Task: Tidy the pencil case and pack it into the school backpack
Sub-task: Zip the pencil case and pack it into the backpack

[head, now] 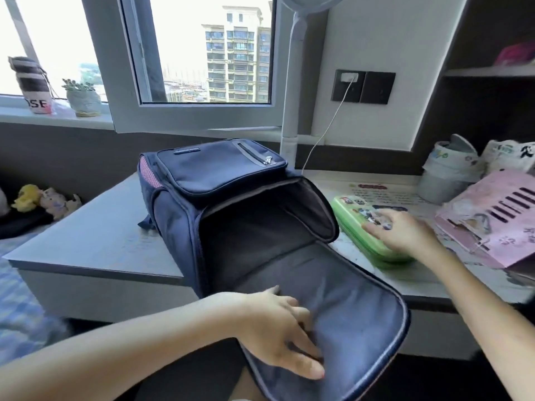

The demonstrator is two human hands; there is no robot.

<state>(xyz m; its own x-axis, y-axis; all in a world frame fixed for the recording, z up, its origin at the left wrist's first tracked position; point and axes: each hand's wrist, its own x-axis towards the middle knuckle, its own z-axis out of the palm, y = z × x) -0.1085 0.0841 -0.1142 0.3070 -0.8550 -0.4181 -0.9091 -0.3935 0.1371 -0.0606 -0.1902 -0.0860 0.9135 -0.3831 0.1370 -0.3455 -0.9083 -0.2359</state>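
Right hand [405, 231] spread on green pencil case [366, 227], left hand [285, 328] flat on backpack [220, 172] flap

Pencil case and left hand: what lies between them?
In the head view, only the backpack's open flap, which the left hand rests on, and a strip of bare desk lie between that hand and the green pencil case.

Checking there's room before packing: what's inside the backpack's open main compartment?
Only dark lining shows inside the backpack; no items visible. Its deepest part is shadowed, and the left hand covers some flap.
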